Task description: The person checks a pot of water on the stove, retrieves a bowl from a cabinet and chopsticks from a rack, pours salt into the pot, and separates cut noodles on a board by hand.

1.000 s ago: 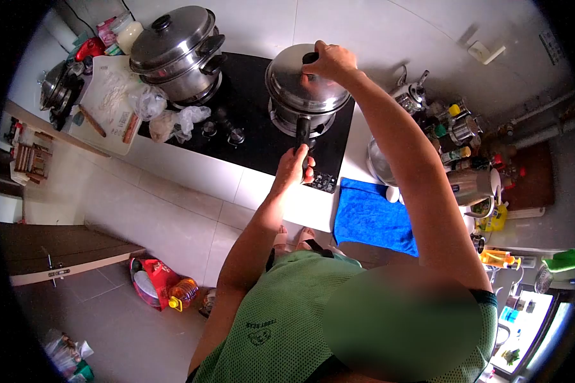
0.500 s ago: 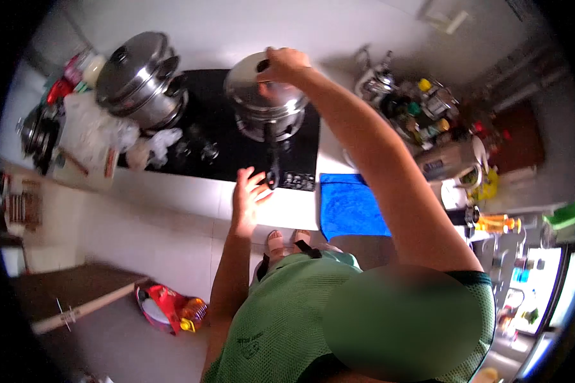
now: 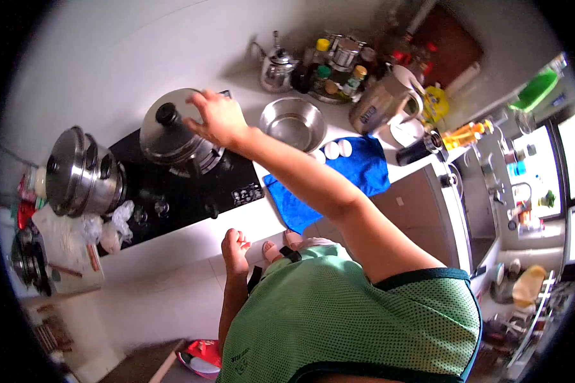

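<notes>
My right hand [image 3: 218,119] reaches over the lidded steel pot [image 3: 184,156] on the black hob, its fingers apart beside the lid's black knob [image 3: 167,114]. The fingers look clear of the knob, with nothing held. The lid [image 3: 153,138] sits on the pot, whose dark handle points toward the counter's front edge. In front of that edge hangs my left hand [image 3: 236,251], empty, its fingers loosely bent and slightly apart. To the right of the hob stands a steel pan [image 3: 294,124] without a lid. Several white egg-like things [image 3: 332,150] lie by the blue cloth [image 3: 358,175].
A tall stacked steamer pot [image 3: 86,172] stands at the hob's left end, near plastic bags [image 3: 112,230] and a cutting board [image 3: 61,236]. Behind the pan are a steel kettle [image 3: 278,70] and seasoning bottles [image 3: 354,80]. A large jug [image 3: 380,102] stands further right.
The view has swung to the right. My right hand has come off the lid knob. My left hand's spread fingers have bent, and the steel pan and white egg-like things now show.
</notes>
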`<state>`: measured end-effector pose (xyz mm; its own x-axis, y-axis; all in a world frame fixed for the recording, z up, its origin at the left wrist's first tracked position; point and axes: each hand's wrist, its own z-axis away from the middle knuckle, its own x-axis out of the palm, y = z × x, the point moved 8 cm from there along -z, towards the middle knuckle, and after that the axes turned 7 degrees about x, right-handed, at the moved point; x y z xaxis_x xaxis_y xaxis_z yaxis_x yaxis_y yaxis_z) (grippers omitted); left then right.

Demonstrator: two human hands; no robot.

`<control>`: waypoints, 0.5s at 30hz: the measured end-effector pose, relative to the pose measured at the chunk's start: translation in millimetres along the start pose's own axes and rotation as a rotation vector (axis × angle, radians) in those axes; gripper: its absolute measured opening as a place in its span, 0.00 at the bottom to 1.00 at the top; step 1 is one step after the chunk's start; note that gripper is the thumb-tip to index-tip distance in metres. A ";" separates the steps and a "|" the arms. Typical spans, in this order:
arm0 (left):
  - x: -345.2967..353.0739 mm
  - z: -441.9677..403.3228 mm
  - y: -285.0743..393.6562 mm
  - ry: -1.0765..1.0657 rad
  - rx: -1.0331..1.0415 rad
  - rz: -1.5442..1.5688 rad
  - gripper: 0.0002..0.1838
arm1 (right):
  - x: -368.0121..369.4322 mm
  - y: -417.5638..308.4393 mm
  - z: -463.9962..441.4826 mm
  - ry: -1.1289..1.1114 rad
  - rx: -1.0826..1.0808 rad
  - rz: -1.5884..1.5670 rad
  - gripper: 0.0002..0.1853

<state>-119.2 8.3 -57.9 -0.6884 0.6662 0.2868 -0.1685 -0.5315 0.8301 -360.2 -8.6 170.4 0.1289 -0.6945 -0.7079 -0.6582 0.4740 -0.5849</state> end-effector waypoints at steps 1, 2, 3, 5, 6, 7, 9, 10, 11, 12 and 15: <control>6.7 -1.8 -0.8 -0.029 -0.007 -0.013 0.16 | -11.8 6.5 19.5 0.069 -0.040 -0.003 0.19; 17.6 -4.5 2.3 -0.110 0.030 -0.056 0.17 | -18.5 16.8 38.2 0.031 -0.016 -0.023 0.18; 27.6 -3.5 3.2 -0.190 0.060 -0.100 0.18 | -23.6 27.5 59.2 0.014 0.024 -0.022 0.17; 55.7 -2.6 17.9 -0.233 0.118 -0.125 0.19 | -44.4 46.8 96.0 0.011 0.121 -0.030 0.14; 64.5 -1.3 14.6 -0.269 0.070 -0.229 0.19 | -51.2 57.5 116.8 0.034 0.136 -0.040 0.13; 73.2 -1.5 10.4 -0.302 0.028 -0.331 0.19 | -62.8 64.0 134.0 0.036 0.170 0.009 0.12; 92.6 -0.7 5.8 -0.329 0.026 -0.340 0.20 | -80.2 79.7 169.3 -0.002 0.282 -0.032 0.11; 101.6 0.5 4.7 -0.329 0.017 -0.323 0.20 | -88.5 86.6 184.7 -0.017 0.325 -0.055 0.11; 110.1 2.1 3.9 -0.327 0.010 -0.307 0.20 | -96.6 93.7 199.2 -0.031 0.365 -0.083 0.11; 120.1 7.7 2.5 -0.358 0.011 -0.291 0.21 | -108.1 99.1 214.4 -0.009 0.376 -0.080 0.09; 140.1 12.8 -10.0 -0.370 0.024 -0.204 0.22 | -154.2 115.0 245.1 0.066 0.473 -0.188 0.07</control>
<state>-204.9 113.7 -19.9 -0.3423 0.9018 0.2639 -0.2554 -0.3595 0.8975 -273.9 285.6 115.2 0.1557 -0.8166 -0.5559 -0.2184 0.5203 -0.8256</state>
